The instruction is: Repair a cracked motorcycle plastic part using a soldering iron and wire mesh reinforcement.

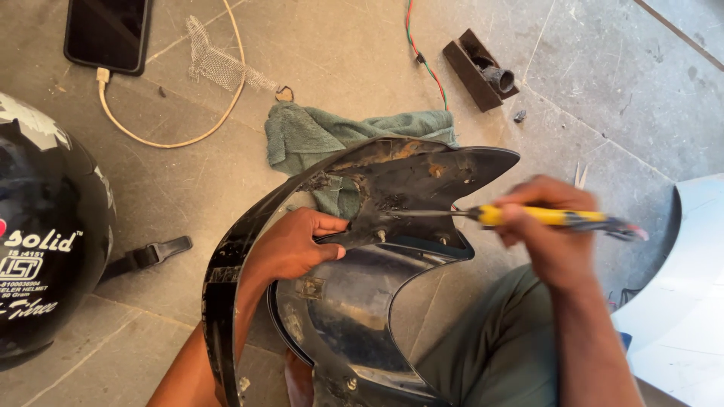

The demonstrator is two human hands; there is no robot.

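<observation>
A curved black plastic panel (392,196), scuffed and stained with rust-brown grime, is held up over the stone floor (188,181) at the middle of the scene by the left hand (294,245), clamped on its inner edge. A yellow-handled screwdriver (543,218) is gripped by the right hand (554,234), its tip set against the panel. A green towel (317,136) lies just behind, a black helmet (45,226) at the left, a phone (107,32) with cable at the far left.

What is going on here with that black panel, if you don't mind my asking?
A person sitting on the stone floor is working on a black plastic fairing panel. The left hand grips the panel from inside, steadying it. The right hand holds a yellow-handled screwdriver, its tip set against the panel's grimy inner face near some fasteners. A green rag lies behind the panel, a black helmet sits at the left, and a phone is charging nearby.
</observation>
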